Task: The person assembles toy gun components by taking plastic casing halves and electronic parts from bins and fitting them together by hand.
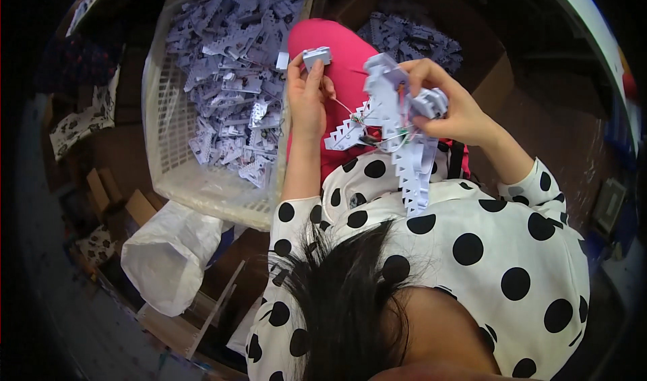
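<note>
Between thumb and fingers, my left hand [309, 98] grips a small white plastic block [317, 57]. A thin wire runs from near this hand to a larger white plastic piece with toothed edges [384, 94]. My right hand [458, 104] is closed on that toothed piece, holding it above my lap. One arm of the piece hangs down over my spotted top, another points left. Red and green wires and a small dark part show at its middle. Fingers of my right hand are partly hidden behind the piece.
To my left stands a pale plastic crate [162, 111] heaped with similar white toothed pieces [229, 50]. Ahead on the right, a cardboard box [495, 71] holds more white pieces [411, 37]. A white sack [168, 256] sits at the crate's near end. Pink-covered legs [330, 37] lie between the containers.
</note>
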`<action>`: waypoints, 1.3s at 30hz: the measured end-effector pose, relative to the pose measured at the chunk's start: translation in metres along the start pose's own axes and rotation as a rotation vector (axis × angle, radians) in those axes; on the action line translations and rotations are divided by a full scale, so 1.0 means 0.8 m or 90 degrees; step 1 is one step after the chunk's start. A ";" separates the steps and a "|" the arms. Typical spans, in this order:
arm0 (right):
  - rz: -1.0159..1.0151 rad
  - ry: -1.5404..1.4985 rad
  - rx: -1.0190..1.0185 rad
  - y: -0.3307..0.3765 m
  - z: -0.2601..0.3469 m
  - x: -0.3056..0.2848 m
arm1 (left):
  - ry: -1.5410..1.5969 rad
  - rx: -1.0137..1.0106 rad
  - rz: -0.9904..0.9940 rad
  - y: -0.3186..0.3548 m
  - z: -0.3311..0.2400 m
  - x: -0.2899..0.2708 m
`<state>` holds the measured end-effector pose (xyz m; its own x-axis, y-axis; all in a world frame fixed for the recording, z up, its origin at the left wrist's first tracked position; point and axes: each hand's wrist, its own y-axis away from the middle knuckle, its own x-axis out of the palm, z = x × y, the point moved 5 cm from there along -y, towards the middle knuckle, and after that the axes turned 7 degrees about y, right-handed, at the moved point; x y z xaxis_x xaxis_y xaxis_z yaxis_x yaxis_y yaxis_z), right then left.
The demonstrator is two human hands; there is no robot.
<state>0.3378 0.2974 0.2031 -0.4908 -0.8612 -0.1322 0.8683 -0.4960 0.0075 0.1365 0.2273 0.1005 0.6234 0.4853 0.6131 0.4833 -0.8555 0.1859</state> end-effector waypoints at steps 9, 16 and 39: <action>-0.167 -0.070 0.023 0.047 -0.012 -0.020 | -0.573 0.161 0.274 0.062 -0.030 0.076; 0.003 0.179 0.118 0.005 0.012 0.004 | -0.672 0.181 0.338 0.089 -0.009 0.057; 0.001 0.552 -0.136 -0.033 -0.011 0.024 | -0.245 -0.308 0.161 0.089 -0.017 0.018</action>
<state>0.3063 0.2950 0.1916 -0.3387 -0.4322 -0.8358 0.9061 -0.3893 -0.1658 0.1715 0.1712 0.1329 0.8996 0.2128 0.3814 0.0197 -0.8921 0.4514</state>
